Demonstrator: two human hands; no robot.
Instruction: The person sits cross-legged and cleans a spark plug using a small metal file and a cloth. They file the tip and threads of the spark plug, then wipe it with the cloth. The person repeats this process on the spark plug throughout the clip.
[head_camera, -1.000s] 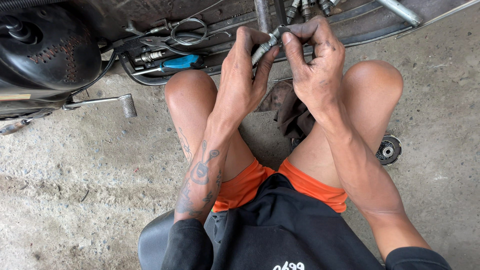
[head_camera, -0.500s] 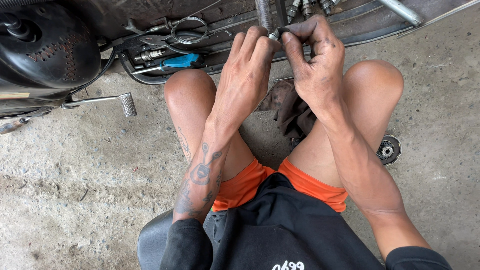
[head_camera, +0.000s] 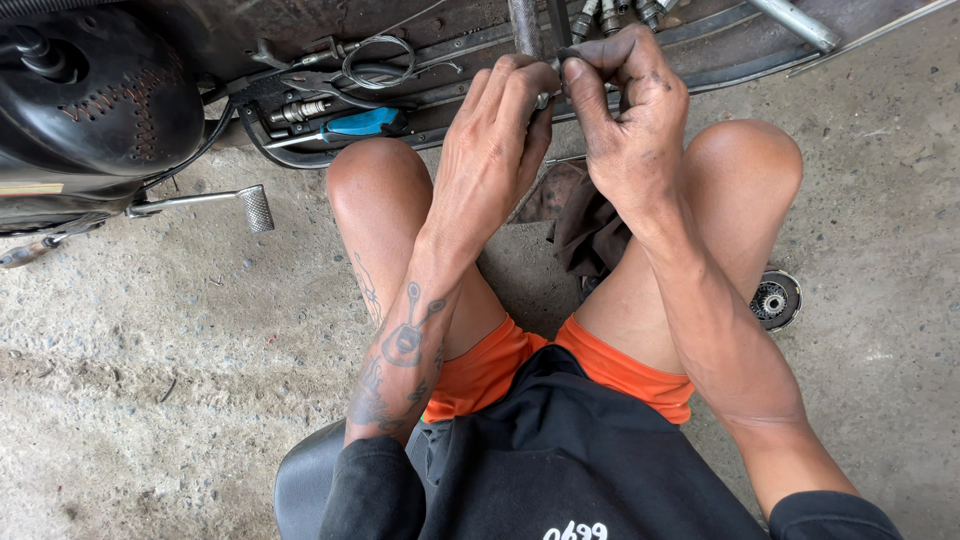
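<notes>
I sit low with my bare knees apart over a concrete floor. My left hand (head_camera: 495, 140) and my right hand (head_camera: 625, 120) meet above my knees, both grimy, fingertips pinched together on a small metal part (head_camera: 545, 98) that is mostly hidden between them. Just beyond the fingers a metal rod (head_camera: 523, 25) stands upright. A dark rag (head_camera: 585, 225) lies on the floor under my hands, between my legs.
A black motorcycle engine cover (head_camera: 100, 110) and a foot lever (head_camera: 215, 200) sit at the left. A tray (head_camera: 440, 95) ahead holds a blue-handled screwdriver (head_camera: 360, 124), coiled wire and several sockets. A round bearing-like part (head_camera: 775, 300) lies by my right leg.
Both hands have shifted slightly up and forward toward the rod, the left fingers straightening over the small part; the right hand stays pinched on it.
</notes>
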